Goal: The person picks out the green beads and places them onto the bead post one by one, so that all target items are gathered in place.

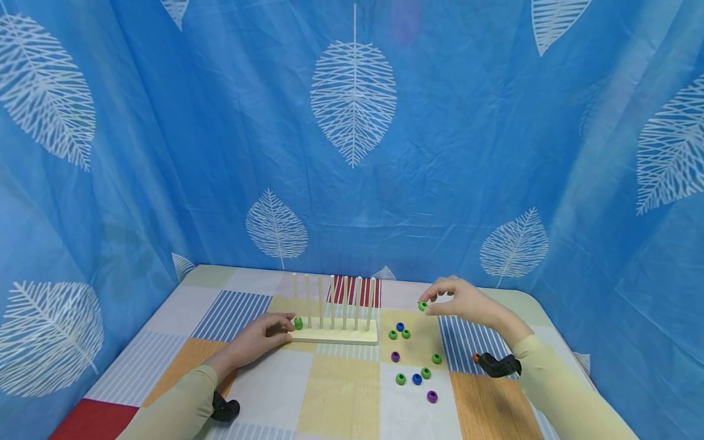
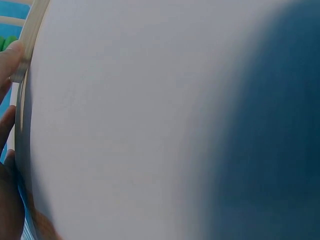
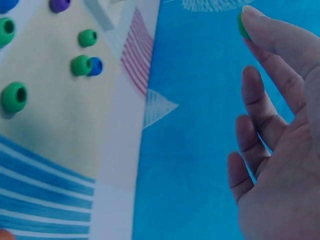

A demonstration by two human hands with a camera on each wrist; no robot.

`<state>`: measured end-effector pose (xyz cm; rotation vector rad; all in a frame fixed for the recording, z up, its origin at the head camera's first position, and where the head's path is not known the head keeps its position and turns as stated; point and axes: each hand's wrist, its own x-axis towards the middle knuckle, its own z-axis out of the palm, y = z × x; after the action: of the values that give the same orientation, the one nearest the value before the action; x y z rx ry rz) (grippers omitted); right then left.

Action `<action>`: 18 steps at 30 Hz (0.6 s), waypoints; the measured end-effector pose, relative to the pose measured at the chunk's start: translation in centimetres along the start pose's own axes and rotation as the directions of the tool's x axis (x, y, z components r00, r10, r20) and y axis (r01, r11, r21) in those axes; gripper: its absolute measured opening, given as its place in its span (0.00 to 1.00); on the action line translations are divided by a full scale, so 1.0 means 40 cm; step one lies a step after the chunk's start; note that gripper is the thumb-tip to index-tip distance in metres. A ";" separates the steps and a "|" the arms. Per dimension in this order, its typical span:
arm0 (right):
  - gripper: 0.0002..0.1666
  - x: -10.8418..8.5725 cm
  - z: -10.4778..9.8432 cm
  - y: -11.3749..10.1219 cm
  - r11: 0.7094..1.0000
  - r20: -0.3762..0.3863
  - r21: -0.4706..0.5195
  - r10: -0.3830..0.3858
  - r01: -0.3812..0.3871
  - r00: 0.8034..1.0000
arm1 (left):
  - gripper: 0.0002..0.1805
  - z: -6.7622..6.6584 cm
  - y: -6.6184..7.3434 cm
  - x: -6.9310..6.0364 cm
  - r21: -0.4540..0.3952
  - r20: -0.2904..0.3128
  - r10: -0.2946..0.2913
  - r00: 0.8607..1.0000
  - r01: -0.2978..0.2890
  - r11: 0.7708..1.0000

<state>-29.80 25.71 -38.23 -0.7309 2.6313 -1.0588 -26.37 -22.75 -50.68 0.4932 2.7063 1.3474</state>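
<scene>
My right hand (image 1: 459, 299) pinches a green bead (image 1: 422, 305) between thumb and fingertip, raised above the table; in the right wrist view the bead's edge (image 3: 243, 26) peeks out beside the thumb, while the other fingers are loosely bent. At the left end of a wooden peg rack (image 1: 335, 335), my left hand (image 1: 261, 336) grips the base, thumb at the front edge. A row of several upright pegs stands on this rack. Green beads (image 1: 298, 322) sit on its leftmost peg, close to the left fingertips. The left wrist view catches only the thumb (image 2: 9, 60) and parts of some fingers.
Loose beads lie right of the rack: several green (image 1: 400, 379), blue ones (image 1: 417, 379) and purple ones (image 1: 432, 396). An orange bead (image 1: 476, 357) lies near the right wrist strap (image 1: 499, 365). A blue leaf-print curtain (image 1: 352, 232) hangs around the patchwork-covered table (image 1: 341, 391).
</scene>
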 end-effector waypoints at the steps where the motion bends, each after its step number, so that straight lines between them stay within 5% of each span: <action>1: 0.10 0.003 -0.003 -0.008 1.000 0.001 -0.003 0.000 0.000 1.000 | 0.03 0.000 0.000 0.000 0.001 -0.001 -0.003 1.000 0.003 1.000; 18: 0.15 0.062 -0.048 -0.109 0.998 0.002 -0.030 -0.050 0.050 0.999 | 0.04 0.001 -0.001 0.003 -0.002 0.001 0.001 1.000 -0.001 1.000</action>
<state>-31.01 22.86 -33.83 -0.8070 2.6462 -1.0333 -26.48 -22.73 -50.74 0.4949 2.7041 1.3496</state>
